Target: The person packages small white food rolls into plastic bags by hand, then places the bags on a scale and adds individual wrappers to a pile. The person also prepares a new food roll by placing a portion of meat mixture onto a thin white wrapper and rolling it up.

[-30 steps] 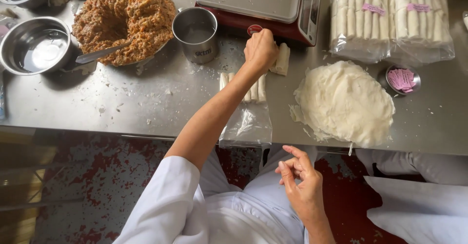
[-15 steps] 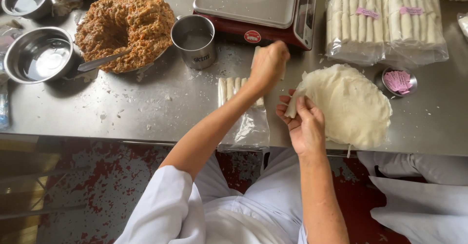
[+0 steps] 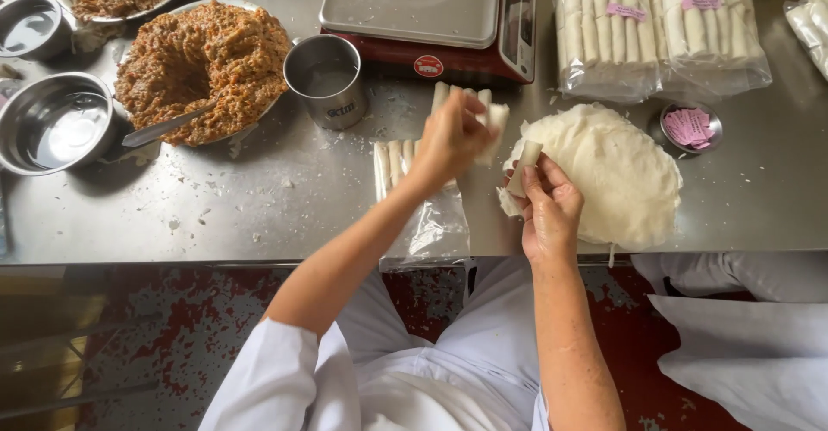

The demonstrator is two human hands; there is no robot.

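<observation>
A steel table (image 3: 259, 215) carries a flat-topped metal kitchen scale (image 3: 414, 4), a wide dish of brown minced filling (image 3: 203, 56) and a round stack of thin white wrappers (image 3: 604, 172). The left hand (image 3: 448, 142) closes around pale rolled sticks (image 3: 470, 103) above an open clear plastic bag (image 3: 431, 220). The right hand (image 3: 548, 211) pinches one white roll (image 3: 524, 165) at the stack's edge.

Scale (image 3: 414, 4): behind the metal cup (image 3: 326, 80)
Filling plate (image 3: 203, 69): left of cup
Wrapper stack (image 3: 604, 172): right (packed rolls (image 3: 660, 30) behind)
</observation>
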